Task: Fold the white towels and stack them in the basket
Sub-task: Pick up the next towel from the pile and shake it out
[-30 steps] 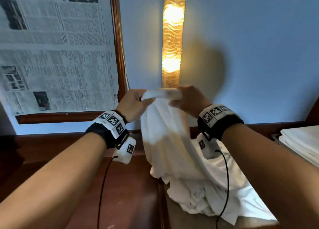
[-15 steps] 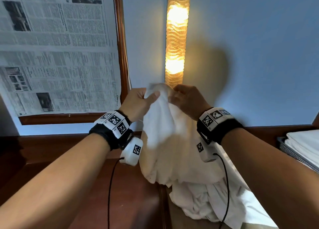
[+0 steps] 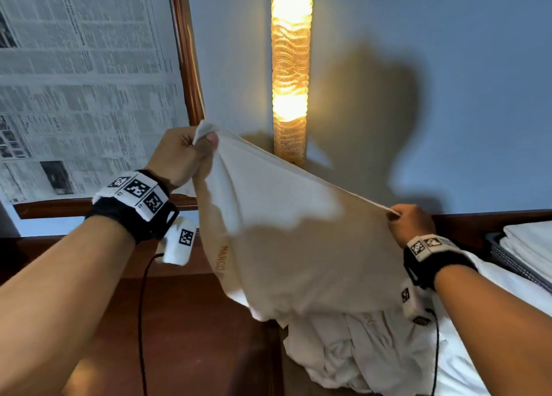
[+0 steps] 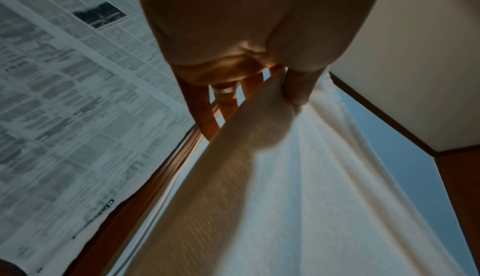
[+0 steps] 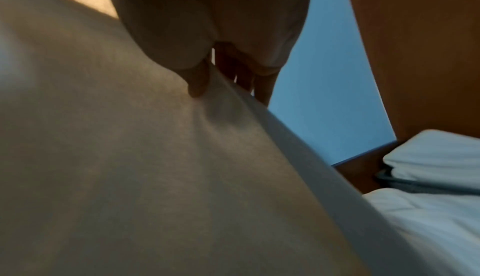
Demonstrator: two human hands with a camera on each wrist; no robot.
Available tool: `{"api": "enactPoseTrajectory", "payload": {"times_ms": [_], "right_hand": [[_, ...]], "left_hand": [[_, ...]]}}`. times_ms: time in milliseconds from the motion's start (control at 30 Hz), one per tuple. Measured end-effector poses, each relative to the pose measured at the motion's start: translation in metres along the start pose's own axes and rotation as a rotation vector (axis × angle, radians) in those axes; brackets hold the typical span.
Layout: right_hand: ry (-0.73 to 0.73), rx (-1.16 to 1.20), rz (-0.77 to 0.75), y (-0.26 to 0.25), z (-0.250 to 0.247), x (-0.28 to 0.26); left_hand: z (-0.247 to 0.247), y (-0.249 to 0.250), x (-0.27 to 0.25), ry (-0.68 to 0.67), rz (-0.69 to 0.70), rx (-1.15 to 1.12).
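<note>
left hand (image 3: 179, 153): raised, thumb and curled fingers pinching one top corner of the white towel (image 3: 286, 246); wrist view confirms thumb (image 4: 298, 87) pressed on cloth.
right hand (image 3: 410, 225): lower than left, pinching the other end of the towel's top edge; thumb (image 5: 198, 83) on the near face, fingers behind.
white towel: stretched taut between both hands, top edge sloping down from left to right, body hanging in front of the wall lamp (image 3: 291, 67); printed lettering along its left border, only partly readable.
towel pile (image 3: 358, 351): crumpled white cloth directly below the held towel, lower hem meets it.
basket (image 3: 513, 264): dark, right of the held towel, beyond the right hand; folded towels (image 3: 531, 240) stacked in it.
newspaper sheet (image 3: 80, 82): left of the lamp, in a wooden frame (image 3: 185, 52).
wooden surface (image 3: 194, 336): below the left forearm, left of the pile.
</note>
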State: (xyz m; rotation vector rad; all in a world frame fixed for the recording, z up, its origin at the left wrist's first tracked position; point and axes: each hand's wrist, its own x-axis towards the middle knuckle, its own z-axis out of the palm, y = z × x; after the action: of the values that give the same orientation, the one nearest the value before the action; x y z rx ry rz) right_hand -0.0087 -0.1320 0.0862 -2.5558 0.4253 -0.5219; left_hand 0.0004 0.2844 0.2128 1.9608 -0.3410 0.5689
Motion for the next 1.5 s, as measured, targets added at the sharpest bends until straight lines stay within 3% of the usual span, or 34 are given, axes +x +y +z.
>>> {"api": "enactPoseTrajectory", "payload": {"times_ms": [100,233,300,400,533,600,667,800,867,967,1033,1133,1267,1367,1500], "right_hand": [[0.121,0.331,-0.080,-0.023,-0.008,0.024],[0.070,0.616,-0.382,-0.083,-0.030,0.035],[0.071,0.599,-0.515,-0.097,-0.045,0.034],[0.160,0.514,-0.593,-0.098,-0.069,0.032],[0.221,0.338,-0.665,-0.062,-0.081,0.023],[0.224,0.230,-0.678,-0.034,-0.072,0.012],[0.212,0.154,-0.589,0.000,-0.060,0.005],[0.114,-0.062,-0.107,0.073,-0.049,-0.009],[0.170,-0.049,0.142,0.093,-0.054,-0.022],[0.319,0.145,0.261,0.076,-0.066,-0.037],[0.385,0.270,0.238,0.042,-0.072,-0.039],[0.460,0.408,0.065,-0.022,-0.073,-0.048],[0.365,0.505,-0.227,-0.109,-0.073,-0.088],[0.350,0.434,-0.337,-0.149,-0.076,-0.123],[0.362,0.194,-0.335,-0.156,-0.080,-0.180]], "left_hand": [[0.043,0.011,0.002,-0.145,0.020,-0.097],[0.117,0.040,-0.003,-0.329,0.083,-0.154],[0.153,0.058,-0.011,-0.381,0.062,-0.196],[0.197,0.065,-0.014,-0.365,0.046,-0.204],[0.219,0.069,-0.005,-0.337,0.137,-0.224],[0.219,0.079,-0.002,-0.307,0.154,-0.263],[0.216,0.085,0.001,-0.282,0.165,-0.263],[0.193,0.077,0.008,-0.266,0.159,-0.304],[0.176,0.071,0.005,-0.313,0.162,-0.322],[0.151,0.066,-0.008,-0.375,0.169,-0.313],[0.137,0.062,-0.017,-0.419,0.152,-0.329],[0.117,0.057,-0.035,-0.547,0.164,-0.398],[0.097,0.050,-0.055,-0.611,0.159,-0.518],[0.092,0.044,-0.079,-0.689,0.083,-0.577],[0.080,0.047,-0.102,-0.674,0.164,-0.540]]}}
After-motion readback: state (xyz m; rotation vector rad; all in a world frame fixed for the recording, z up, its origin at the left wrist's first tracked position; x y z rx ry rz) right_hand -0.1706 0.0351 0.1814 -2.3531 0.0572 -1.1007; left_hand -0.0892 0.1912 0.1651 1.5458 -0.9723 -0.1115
